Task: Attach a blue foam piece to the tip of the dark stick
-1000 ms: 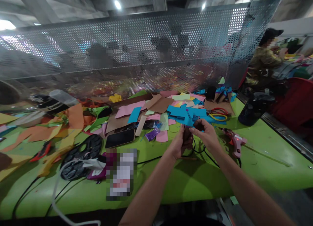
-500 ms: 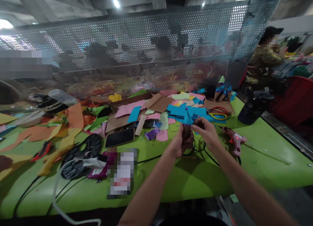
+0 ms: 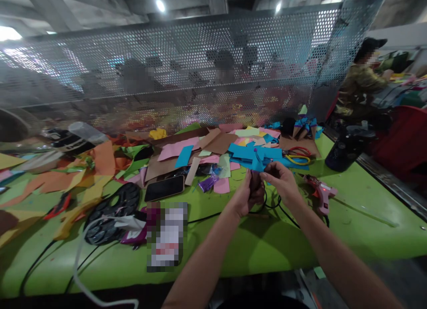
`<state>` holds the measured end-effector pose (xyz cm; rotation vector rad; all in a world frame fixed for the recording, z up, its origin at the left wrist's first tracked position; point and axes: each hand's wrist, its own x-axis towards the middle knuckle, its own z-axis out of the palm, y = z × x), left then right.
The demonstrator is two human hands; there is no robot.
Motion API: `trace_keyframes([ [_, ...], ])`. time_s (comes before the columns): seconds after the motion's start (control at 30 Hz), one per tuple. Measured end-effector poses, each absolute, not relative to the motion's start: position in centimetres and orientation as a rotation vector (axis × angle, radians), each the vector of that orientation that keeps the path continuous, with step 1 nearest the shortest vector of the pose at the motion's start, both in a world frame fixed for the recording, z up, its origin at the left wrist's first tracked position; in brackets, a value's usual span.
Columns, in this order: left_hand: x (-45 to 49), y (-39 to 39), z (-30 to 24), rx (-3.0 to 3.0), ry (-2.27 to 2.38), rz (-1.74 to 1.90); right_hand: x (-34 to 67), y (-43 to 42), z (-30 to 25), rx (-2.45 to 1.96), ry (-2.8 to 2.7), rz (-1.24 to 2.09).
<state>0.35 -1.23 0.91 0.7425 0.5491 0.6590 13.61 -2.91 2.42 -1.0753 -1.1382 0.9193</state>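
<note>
Above the green desk (image 3: 273, 251), the left hand (image 3: 245, 195) is holding a brown piece (image 3: 255, 180) upright, its grip closing around the lower part. A blue paper top (image 3: 256, 162) is rising from the piece, with a small purple dot (image 3: 255, 150) showing at its tip. The right hand (image 3: 283, 182) is bending its thumb and fingers in close at the right edge of the blue; whether that grip is pinching the paper, I cannot tell.

Compared with a second ago, both hands are keeping nearly the same place, but the right thumb is sitting slightly farther right and the blue top is showing more fully between the hands.

Blue sheets (image 3: 238, 153) are lying just beyond on the far side. A pink glue gun (image 3: 322, 193) is lying to the right, and a phone (image 3: 164, 188) and a purple packet (image 3: 208, 183) are resting to the left, all staying where they were.
</note>
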Motion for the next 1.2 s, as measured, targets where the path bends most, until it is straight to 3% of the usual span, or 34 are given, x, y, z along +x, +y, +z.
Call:
trace_keyframes([
  [0.2,0.25,-1.03,0.83,0.721,0.544,0.699,13.73,-2.99,2.36,-1.137,-1.114,0.799],
  [1.2,0.19,-1.09,0.81,0.715,0.484,0.660,13.86,-2.76,1.92,-1.116,-1.215,0.838],
])
